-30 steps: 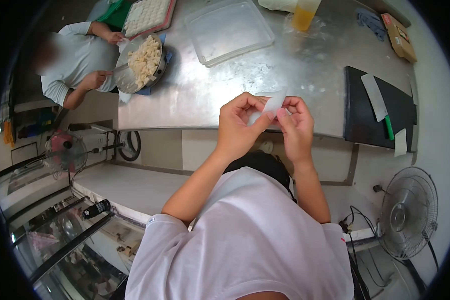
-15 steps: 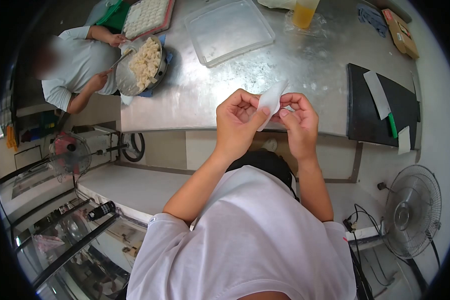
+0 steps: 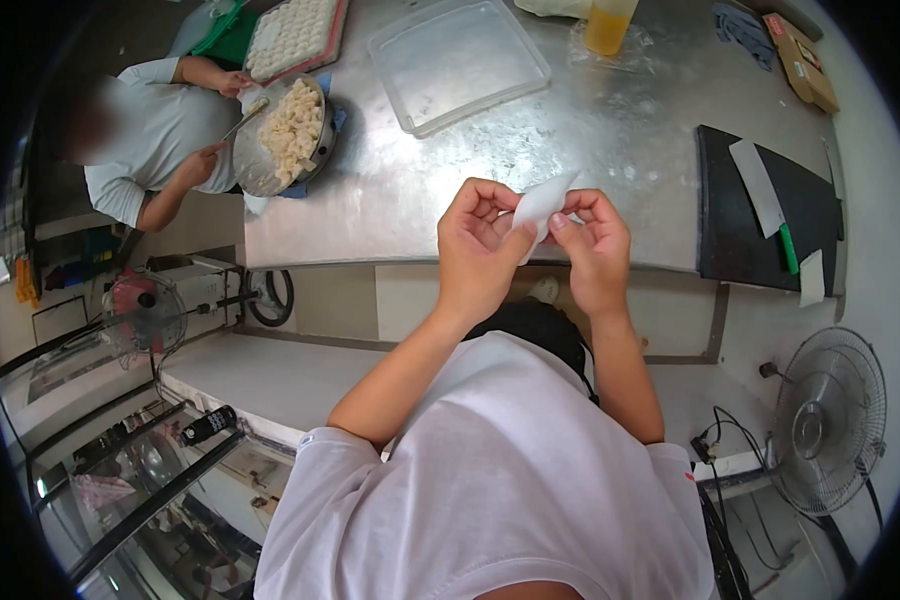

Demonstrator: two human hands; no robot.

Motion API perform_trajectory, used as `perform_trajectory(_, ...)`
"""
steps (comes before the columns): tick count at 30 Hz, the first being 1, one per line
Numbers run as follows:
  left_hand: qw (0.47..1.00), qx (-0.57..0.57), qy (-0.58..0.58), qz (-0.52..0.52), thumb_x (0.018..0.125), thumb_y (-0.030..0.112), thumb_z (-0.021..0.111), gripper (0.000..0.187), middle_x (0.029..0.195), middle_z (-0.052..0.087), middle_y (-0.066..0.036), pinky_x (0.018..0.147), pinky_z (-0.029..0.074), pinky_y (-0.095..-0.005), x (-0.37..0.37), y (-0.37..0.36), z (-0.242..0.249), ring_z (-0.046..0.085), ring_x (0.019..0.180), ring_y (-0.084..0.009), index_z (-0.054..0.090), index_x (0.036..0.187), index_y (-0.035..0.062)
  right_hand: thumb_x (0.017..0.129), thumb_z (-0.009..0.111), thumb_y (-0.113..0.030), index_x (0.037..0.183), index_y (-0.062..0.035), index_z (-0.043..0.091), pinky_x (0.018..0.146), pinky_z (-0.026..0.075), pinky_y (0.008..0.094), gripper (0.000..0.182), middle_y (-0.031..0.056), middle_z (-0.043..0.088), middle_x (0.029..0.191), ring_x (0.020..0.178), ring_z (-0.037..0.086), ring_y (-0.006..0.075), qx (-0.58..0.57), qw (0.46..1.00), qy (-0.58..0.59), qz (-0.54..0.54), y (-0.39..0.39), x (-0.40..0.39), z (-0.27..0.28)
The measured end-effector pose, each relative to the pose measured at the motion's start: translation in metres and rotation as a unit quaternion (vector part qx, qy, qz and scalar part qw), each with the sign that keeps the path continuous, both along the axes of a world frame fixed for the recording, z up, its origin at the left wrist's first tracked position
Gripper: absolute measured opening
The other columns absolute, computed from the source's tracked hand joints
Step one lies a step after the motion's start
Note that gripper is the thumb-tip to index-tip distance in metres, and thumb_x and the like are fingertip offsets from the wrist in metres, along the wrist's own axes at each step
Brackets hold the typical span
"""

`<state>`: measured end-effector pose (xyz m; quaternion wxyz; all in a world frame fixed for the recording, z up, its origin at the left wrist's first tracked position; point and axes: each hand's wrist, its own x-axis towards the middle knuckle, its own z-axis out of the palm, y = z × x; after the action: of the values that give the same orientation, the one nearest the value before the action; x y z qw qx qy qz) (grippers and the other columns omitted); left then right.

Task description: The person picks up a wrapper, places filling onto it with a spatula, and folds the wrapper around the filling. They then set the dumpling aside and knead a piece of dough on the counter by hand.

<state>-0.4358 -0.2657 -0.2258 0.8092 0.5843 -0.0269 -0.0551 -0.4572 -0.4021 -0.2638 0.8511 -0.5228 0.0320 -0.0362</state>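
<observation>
A thin white sheet, folded to a pointed shape, is held up between both hands in front of the metal table's near edge. My left hand pinches its left side with thumb and fingers. On the other side, my right hand has thumb and fingertips closed on the sheet's right edge. Whatever the folded sheet may contain is hidden. Beyond the hands lies a clear plastic tray on the metal table.
At left, another person works over a pan of pale chunks, near a tray of white pieces. At right, a knife rests on a black board. A container of yellow liquid stands at the back.
My right thumb has shifted slightly left and up against the sheet, and the sheet leans more to the right. The other person's hand and utensil have moved slightly.
</observation>
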Motion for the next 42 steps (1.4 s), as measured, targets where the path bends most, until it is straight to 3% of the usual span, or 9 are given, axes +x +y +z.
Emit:
perform_trajectory(2, 1.0, 0.008, -0.016, 0.003, 0.087, 0.002, 0.071, 0.018, 0.101, 0.062, -0.009, 0.08, 0.05, -0.0264, 0.001, -0.001, 0.002, 0.06, 0.092, -0.0117, 0.058, 0.099, -0.0012, 0.095, 0.06, -0.003, 0.106, 0.0046, 0.054, 0.082, 0.055, 0.0301, 0.015, 0.0088, 0.06, 0.105, 0.093, 0.065, 0.0148, -0.002, 1.0, -0.001, -0.002, 0.005, -0.001, -0.003)
perform_trajectory(4, 0.987, 0.149, -0.054, -0.036, 0.087, 0.004, 0.072, 0.016, 0.104, 0.06, -0.008, 0.08, 0.05, -0.0274, 0.005, 0.002, -0.002, 0.058, 0.095, -0.0115, 0.06, 0.097, -0.0014, 0.095, 0.059, -0.002, 0.105, 0.004, 0.054, 0.081, 0.054, 0.0285, 0.013, 0.0083, 0.06, 0.104, 0.092, 0.064, 0.0135, -0.005, 1.0, -0.002, -0.003, 0.012, -0.004, -0.005)
perform_trajectory(11, 0.997, 0.065, 0.048, -0.022, 0.088, 0.006, 0.071, 0.015, 0.105, 0.066, -0.01, 0.079, 0.049, -0.0272, 0.013, 0.012, -0.008, 0.059, 0.089, -0.011, 0.06, 0.081, 0.0007, 0.093, 0.059, 0.0, 0.103, 0.0011, 0.054, 0.078, 0.046, 0.0222, 0.011, 0.0032, 0.059, 0.098, 0.089, 0.059, 0.0078, 0.004, 0.999, -0.003, -0.051, 0.019, -0.006, -0.016)
perform_trajectory(18, 0.991, 0.128, -0.034, -0.013, 0.089, 0.002, 0.069, 0.014, 0.101, 0.069, -0.013, 0.08, 0.05, -0.0269, 0.004, 0.008, -0.011, 0.061, 0.088, -0.0121, 0.058, 0.081, -0.0015, 0.093, 0.062, -0.003, 0.096, -0.001, 0.052, 0.075, 0.045, 0.0207, 0.01, 0.0013, 0.057, 0.093, 0.085, 0.056, 0.0067, 0.107, 0.992, -0.007, -0.064, 0.026, -0.005, -0.01)
perform_trajectory(22, 0.985, 0.159, -0.065, -0.007, 0.089, 0.001, 0.069, 0.011, 0.103, 0.068, -0.013, 0.085, 0.049, -0.0282, 0.002, 0.01, -0.014, 0.061, 0.095, -0.0139, 0.06, 0.085, -0.0025, 0.095, 0.063, -0.008, 0.094, -0.0015, 0.052, 0.075, 0.044, 0.0204, 0.012, 0.0025, 0.056, 0.098, 0.084, 0.056, 0.0071, 0.049, 0.996, 0.041, -0.059, 0.022, -0.005, -0.023)
perform_trajectory(31, 0.98, 0.186, -0.031, 0.066, 0.092, 0.007, 0.069, 0.015, 0.093, 0.068, -0.01, 0.07, 0.049, -0.0222, 0.006, 0.012, 0.0, 0.06, 0.085, -0.0103, 0.06, 0.084, -0.0015, 0.098, 0.059, -0.017, 0.096, -0.004, 0.052, 0.089, 0.045, 0.0293, 0.015, 0.0124, 0.054, 0.122, 0.108, 0.053, 0.0133, 0.145, 0.981, 0.007, -0.131, 0.041, 0.002, -0.022)
perform_trajectory(33, 0.979, 0.196, -0.033, 0.046, 0.092, 0.009, 0.069, 0.015, 0.09, 0.067, -0.008, 0.066, 0.047, -0.0214, 0.008, 0.019, -0.011, 0.059, 0.082, -0.009, 0.06, 0.084, -0.0011, 0.101, 0.053, -0.021, 0.119, 0.0016, 0.05, 0.105, 0.04, 0.0384, 0.029, 0.0133, 0.056, 0.125, 0.118, 0.054, 0.0212, 0.208, 0.973, 0.015, -0.095, 0.042, 0.002, -0.021)
perform_trajectory(36, 0.982, 0.185, -0.03, 0.032, 0.092, 0.011, 0.069, 0.017, 0.083, 0.066, -0.005, 0.063, 0.045, -0.0212, 0.005, 0.017, -0.01, 0.057, 0.078, -0.007, 0.06, 0.084, -0.0003, 0.099, 0.057, -0.017, 0.109, -0.0014, 0.05, 0.1, 0.043, 0.0365, 0.02, 0.0122, 0.057, 0.121, 0.114, 0.054, 0.0184, 0.247, 0.967, -0.02, -0.061, 0.041, 0.003, -0.032)
perform_trajectory(42, 0.988, 0.142, -0.018, 0.066, 0.093, 0.012, 0.069, 0.018, 0.081, 0.064, -0.002, 0.066, 0.048, -0.0241, 0.008, 0.023, -0.011, 0.057, 0.074, -0.0059, 0.058, 0.082, 0.0027, 0.1, 0.054, -0.016, 0.116, -0.0011, 0.048, 0.103, 0.042, 0.0395, 0.023, 0.0129, 0.058, 0.121, 0.116, 0.055, 0.0204, 0.24, 0.968, 0.03, -0.072, 0.04, 0.008, -0.021)
